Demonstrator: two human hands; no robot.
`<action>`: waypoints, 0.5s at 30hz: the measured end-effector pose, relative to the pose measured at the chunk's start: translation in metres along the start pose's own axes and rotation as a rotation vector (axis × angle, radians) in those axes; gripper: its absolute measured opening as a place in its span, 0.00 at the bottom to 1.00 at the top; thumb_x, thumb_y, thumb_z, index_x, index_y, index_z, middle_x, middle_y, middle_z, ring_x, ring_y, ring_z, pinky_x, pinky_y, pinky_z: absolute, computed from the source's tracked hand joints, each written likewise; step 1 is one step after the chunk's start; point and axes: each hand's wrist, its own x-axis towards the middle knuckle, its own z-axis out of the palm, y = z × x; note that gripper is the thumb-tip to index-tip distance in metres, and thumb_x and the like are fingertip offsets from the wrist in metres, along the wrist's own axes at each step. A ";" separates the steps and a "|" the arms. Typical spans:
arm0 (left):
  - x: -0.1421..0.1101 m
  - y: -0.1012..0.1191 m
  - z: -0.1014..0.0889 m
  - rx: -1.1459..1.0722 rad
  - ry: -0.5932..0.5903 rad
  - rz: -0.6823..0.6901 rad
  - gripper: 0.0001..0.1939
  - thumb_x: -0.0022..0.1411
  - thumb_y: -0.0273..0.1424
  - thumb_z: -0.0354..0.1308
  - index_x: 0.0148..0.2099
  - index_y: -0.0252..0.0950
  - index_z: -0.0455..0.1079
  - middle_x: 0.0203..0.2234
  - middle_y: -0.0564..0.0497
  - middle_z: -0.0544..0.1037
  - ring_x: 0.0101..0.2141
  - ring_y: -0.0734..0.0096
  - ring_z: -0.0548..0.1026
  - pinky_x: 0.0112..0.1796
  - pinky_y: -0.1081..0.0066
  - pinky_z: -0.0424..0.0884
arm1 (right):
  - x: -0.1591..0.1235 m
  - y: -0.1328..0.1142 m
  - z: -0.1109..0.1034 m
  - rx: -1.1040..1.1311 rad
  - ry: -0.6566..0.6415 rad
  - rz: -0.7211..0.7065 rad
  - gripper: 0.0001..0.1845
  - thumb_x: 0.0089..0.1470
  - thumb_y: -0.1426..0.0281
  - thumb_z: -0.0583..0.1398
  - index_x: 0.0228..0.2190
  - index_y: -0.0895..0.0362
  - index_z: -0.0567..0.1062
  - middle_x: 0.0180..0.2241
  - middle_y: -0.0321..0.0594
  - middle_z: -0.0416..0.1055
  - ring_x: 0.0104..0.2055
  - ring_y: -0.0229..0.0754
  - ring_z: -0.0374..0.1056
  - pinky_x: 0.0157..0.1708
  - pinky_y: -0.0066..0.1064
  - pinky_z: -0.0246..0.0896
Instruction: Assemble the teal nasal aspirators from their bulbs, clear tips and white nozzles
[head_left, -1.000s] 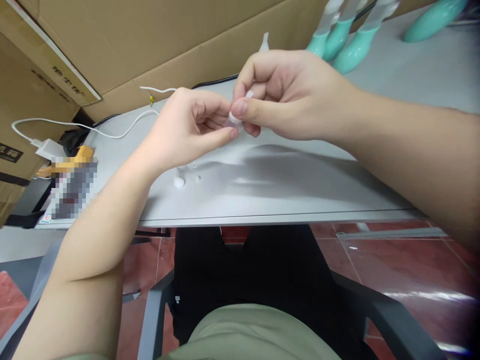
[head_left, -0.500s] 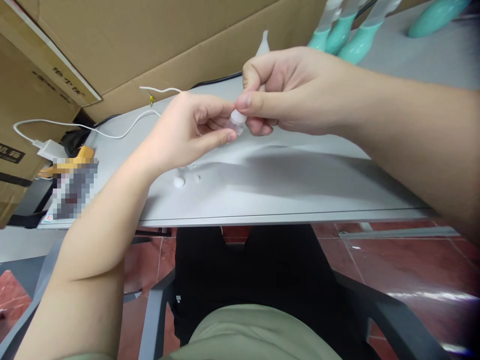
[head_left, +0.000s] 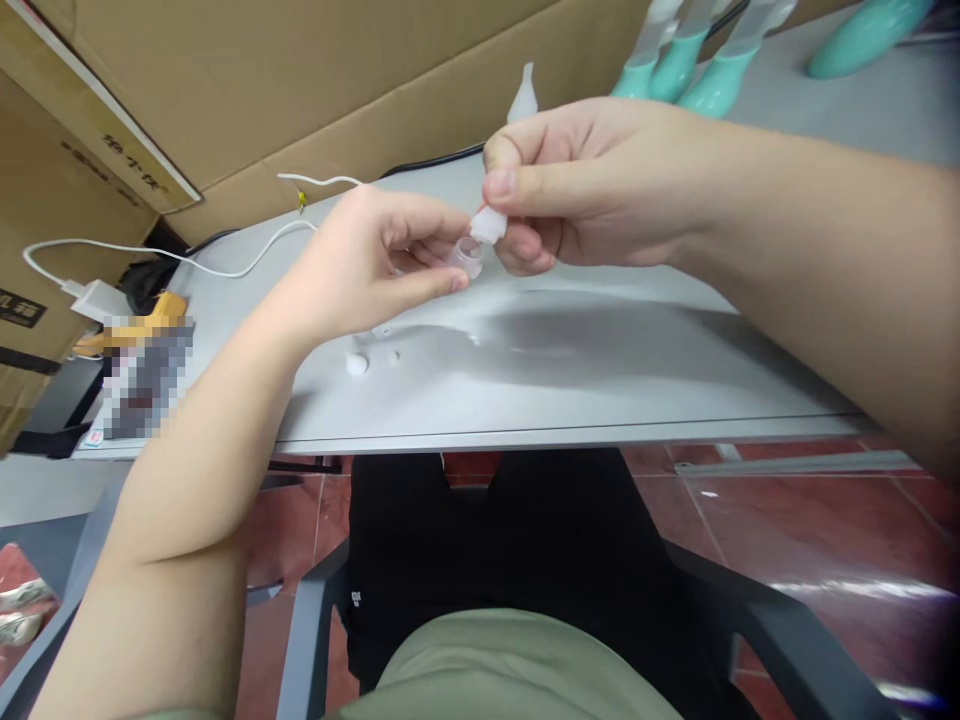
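My left hand (head_left: 397, 255) is closed around a small clear plastic tube (head_left: 469, 255), its round open mouth facing up between thumb and fingers. In my right hand (head_left: 555, 190), thumb and fingers pinch a white plastic cap-like piece (head_left: 491, 225) just above the tube's mouth; whether the two touch I cannot tell. Behind my right hand a translucent white pointed nozzle (head_left: 523, 98) sticks up, its lower part hidden. Below my left hand, a white round piece (head_left: 357, 364) and a tiny white bit (head_left: 395, 357) lie on the grey table (head_left: 525, 405).
Several teal bulbs with clear tubes (head_left: 720, 80) stand at the back right, another teal bulb (head_left: 866, 40) beside them. A white cable (head_left: 240, 270) runs to a charger (head_left: 101, 300) at left. Cardboard (head_left: 337, 80) walls the back. A chair armrest (head_left: 307, 620) is below.
My right hand has lifted the white piece up and slightly right, off the clear tube, whose open mouth now shows. My left hand has hardly moved.
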 end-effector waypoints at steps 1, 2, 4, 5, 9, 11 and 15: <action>0.000 0.002 -0.001 -0.002 -0.003 -0.008 0.19 0.71 0.49 0.81 0.50 0.39 0.91 0.41 0.48 0.90 0.45 0.52 0.93 0.53 0.51 0.94 | -0.001 0.001 -0.003 -0.005 -0.024 -0.012 0.22 0.90 0.71 0.63 0.36 0.56 0.70 0.25 0.23 0.76 0.24 0.24 0.72 0.29 0.17 0.70; 0.000 0.003 -0.002 -0.002 -0.008 -0.016 0.19 0.71 0.48 0.82 0.50 0.39 0.90 0.41 0.47 0.90 0.44 0.53 0.92 0.52 0.52 0.94 | -0.002 0.002 -0.005 -0.015 -0.054 -0.024 0.21 0.87 0.71 0.68 0.37 0.57 0.73 0.26 0.24 0.77 0.24 0.24 0.73 0.28 0.17 0.70; 0.000 0.002 -0.005 0.003 -0.021 -0.028 0.17 0.69 0.47 0.82 0.49 0.39 0.90 0.40 0.47 0.91 0.42 0.54 0.92 0.48 0.55 0.93 | -0.004 0.003 -0.007 -0.066 -0.117 -0.020 0.17 0.79 0.71 0.77 0.38 0.60 0.79 0.27 0.26 0.79 0.24 0.25 0.75 0.26 0.16 0.71; 0.000 0.001 -0.006 0.009 -0.026 -0.029 0.16 0.68 0.46 0.82 0.48 0.39 0.90 0.39 0.47 0.91 0.41 0.55 0.92 0.46 0.56 0.93 | -0.005 0.003 -0.006 -0.105 -0.143 -0.004 0.16 0.76 0.71 0.80 0.38 0.61 0.82 0.28 0.27 0.81 0.24 0.26 0.76 0.25 0.15 0.70; 0.000 -0.005 -0.008 0.044 -0.012 -0.021 0.16 0.66 0.45 0.84 0.45 0.40 0.89 0.37 0.49 0.90 0.38 0.58 0.92 0.44 0.59 0.92 | -0.008 0.006 0.004 -0.251 -0.218 0.077 0.11 0.69 0.70 0.83 0.40 0.63 0.90 0.32 0.29 0.83 0.27 0.27 0.80 0.26 0.13 0.69; 0.000 -0.009 -0.008 0.059 -0.002 -0.021 0.16 0.67 0.45 0.84 0.46 0.40 0.88 0.38 0.50 0.91 0.39 0.58 0.93 0.46 0.59 0.93 | -0.007 0.010 0.009 -0.272 -0.276 0.076 0.10 0.69 0.70 0.83 0.40 0.61 0.92 0.31 0.28 0.82 0.27 0.26 0.79 0.25 0.13 0.68; 0.000 -0.018 -0.009 0.098 0.005 -0.031 0.18 0.69 0.45 0.86 0.50 0.41 0.88 0.42 0.50 0.92 0.42 0.56 0.94 0.48 0.58 0.94 | -0.002 0.018 0.013 -0.335 -0.359 0.085 0.07 0.69 0.71 0.83 0.39 0.57 0.93 0.26 0.22 0.79 0.23 0.24 0.75 0.22 0.13 0.64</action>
